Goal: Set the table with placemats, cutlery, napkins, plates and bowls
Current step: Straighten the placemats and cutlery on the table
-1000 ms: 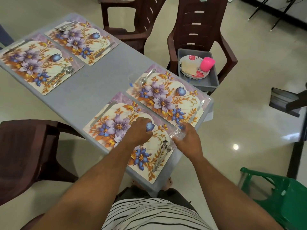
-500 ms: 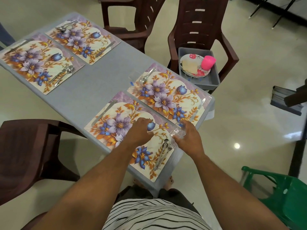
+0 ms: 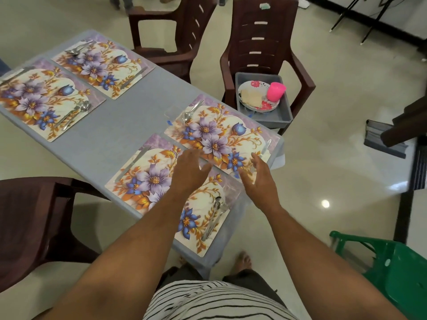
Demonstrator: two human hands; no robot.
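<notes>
Both hands hover over the grey table (image 3: pixel 129 132), fingers spread and loose, holding nothing. The left hand (image 3: pixel 189 169) hangs above the nearest floral placemat (image 3: pixel 147 181), the right hand (image 3: pixel 260 174) by the table's corner beside the next placemat (image 3: pixel 217 137). Cutlery (image 3: pixel 213 218) lies on the near mat's right side. A grey tub (image 3: pixel 275 114) with a flowered plate (image 3: pixel 256 98) and a pink cup (image 3: pixel 275 91) sits on a brown chair (image 3: pixel 265 38).
</notes>
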